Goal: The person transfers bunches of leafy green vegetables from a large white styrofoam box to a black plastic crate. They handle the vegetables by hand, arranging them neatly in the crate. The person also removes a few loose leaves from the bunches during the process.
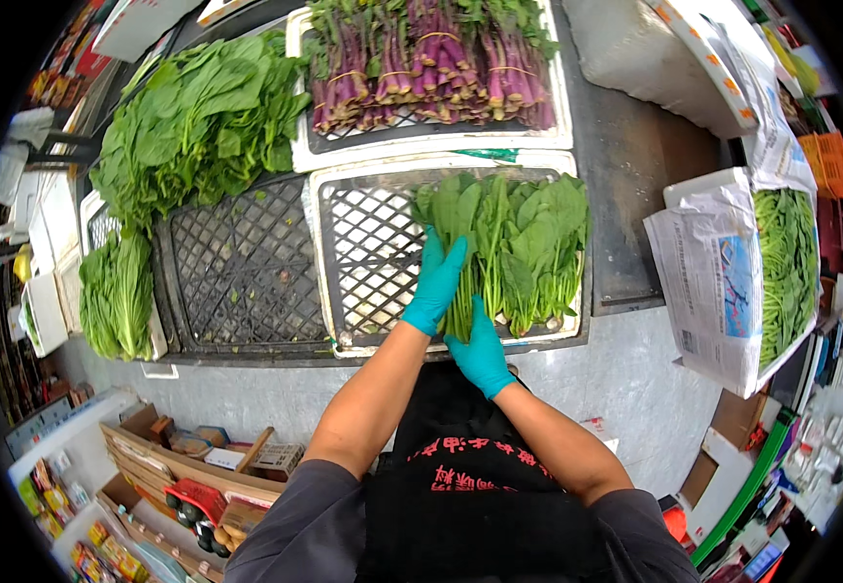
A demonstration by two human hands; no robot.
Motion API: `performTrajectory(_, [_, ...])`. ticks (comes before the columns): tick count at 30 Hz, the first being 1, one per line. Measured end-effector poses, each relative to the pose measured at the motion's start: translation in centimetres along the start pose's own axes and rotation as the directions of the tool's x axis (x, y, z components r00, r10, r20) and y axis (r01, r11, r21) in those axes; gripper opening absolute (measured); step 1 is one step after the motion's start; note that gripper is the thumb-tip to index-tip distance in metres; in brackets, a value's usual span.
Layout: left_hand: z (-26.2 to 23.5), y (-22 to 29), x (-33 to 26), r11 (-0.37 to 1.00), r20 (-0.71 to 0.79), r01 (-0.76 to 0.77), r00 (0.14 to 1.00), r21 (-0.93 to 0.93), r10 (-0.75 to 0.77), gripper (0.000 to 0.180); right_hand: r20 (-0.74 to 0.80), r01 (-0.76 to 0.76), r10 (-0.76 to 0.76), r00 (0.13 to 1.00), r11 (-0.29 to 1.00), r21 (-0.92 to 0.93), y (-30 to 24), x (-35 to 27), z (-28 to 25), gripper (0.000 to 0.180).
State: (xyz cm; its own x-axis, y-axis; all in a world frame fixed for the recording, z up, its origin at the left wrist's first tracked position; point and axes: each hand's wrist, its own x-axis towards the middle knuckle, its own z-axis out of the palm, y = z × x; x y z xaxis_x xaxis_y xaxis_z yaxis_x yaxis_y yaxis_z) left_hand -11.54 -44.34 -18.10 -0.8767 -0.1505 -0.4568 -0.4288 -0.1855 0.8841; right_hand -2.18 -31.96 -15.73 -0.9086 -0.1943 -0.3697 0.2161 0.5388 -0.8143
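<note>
Head view: both teal-gloved hands press a bunch of leafy greens [460, 248] in the right part of a white slatted crate [322, 255] — the crate's left part is bare mesh. Left hand [436, 284] lies flat, fingers spread; right hand [480, 352] cups the stem ends. Stems point toward the person, leaves away.
</note>
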Motion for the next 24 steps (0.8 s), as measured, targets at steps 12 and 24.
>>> performTrajectory(12, [-4.8,0.9,-3.2,0.995,-0.311,0.059,0.947,-0.081,-0.081,0.069,0.089,-0.324,0.314,0.945,0.933,0.154,3.7,-7.1,-10.3,0.054])
performTrajectory(24, [-1.4,-3.4,-4.1,0.997,-0.086,0.077,0.993,0.002,-0.077,0.051,-0.049,-0.26,0.292,0.955,0.907,0.331,7.8,-10.6,-18.0,0.049])
